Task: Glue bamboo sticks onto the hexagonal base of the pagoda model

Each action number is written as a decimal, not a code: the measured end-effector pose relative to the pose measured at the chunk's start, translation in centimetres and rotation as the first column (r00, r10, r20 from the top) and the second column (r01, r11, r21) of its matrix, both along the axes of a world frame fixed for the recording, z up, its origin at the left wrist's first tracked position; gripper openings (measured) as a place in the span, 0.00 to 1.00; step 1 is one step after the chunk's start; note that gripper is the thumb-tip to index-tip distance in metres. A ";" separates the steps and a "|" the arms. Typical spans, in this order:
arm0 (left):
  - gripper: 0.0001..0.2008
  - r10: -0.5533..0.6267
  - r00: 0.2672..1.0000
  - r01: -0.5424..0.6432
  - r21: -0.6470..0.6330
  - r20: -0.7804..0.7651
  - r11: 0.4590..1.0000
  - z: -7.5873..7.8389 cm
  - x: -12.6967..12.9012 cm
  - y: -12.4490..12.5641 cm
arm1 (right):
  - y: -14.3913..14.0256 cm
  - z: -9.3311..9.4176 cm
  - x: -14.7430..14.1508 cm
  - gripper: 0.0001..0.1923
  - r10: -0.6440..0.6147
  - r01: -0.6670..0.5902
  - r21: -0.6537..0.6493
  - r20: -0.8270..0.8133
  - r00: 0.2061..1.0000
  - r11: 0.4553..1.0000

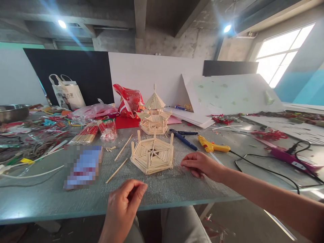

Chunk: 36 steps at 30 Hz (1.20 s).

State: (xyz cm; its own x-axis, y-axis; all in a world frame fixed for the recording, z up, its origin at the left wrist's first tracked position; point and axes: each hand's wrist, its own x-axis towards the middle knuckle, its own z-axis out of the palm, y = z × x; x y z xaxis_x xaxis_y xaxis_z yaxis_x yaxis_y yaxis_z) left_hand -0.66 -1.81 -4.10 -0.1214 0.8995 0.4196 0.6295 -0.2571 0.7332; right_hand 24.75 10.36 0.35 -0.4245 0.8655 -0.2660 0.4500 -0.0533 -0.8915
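A hexagonal frame of thin wooden sticks (pixel 160 165), with short posts at several corners, rests on the table in front of me. My left hand (pixel 124 204) hovers near the table's front edge, lower left of the frame. Its thumb and forefinger are pressed together, with nothing visible between them. Just right of the frame is my right hand (pixel 198 164), apart from it, fingers curled in and no object showing. Behind the frame stands a small stick pavilion (pixel 155 118) with a pointed roof. Two loose sticks (pixel 116 171) lie to the left, beside short cut pieces (pixel 110 148).
Blue-handled pliers (pixel 184 141) and a yellow glue gun (pixel 211 145) lie behind my right hand. The gun's black cord runs toward a purple power strip (pixel 295 158). At left are a blurred-out flat object (pixel 83 167), packs of red-tipped sticks (pixel 84 133) and cluttered wrappers.
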 end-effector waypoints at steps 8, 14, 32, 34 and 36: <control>0.13 0.091 0.992 -0.079 0.133 -0.087 0.988 0.8 -0.6 2.3 | -0.1 1.5 -2.0 0.12 -0.020 0.019 -0.026 -0.024 1.000 0.999; 0.14 0.064 0.987 -0.041 0.157 -0.147 0.987 0.5 0.1 3.7 | 0.0 1.3 -2.9 0.11 -0.034 0.035 -0.026 0.042 0.999 0.999; 0.15 0.081 0.979 -0.051 0.162 -0.188 0.986 0.4 0.4 4.2 | 0.5 1.4 -4.2 0.13 -0.034 0.034 -0.272 0.005 0.999 0.962; 0.15 0.090 0.980 -0.062 0.154 -0.179 0.986 0.4 0.4 4.2 | 0.5 1.5 -4.3 0.13 -0.034 0.039 -0.268 0.021 0.999 0.963; 0.15 0.090 0.980 -0.066 0.139 -0.177 0.988 0.5 0.4 4.2 | 0.6 1.6 -4.3 0.12 -0.043 0.048 -0.264 0.025 0.999 0.963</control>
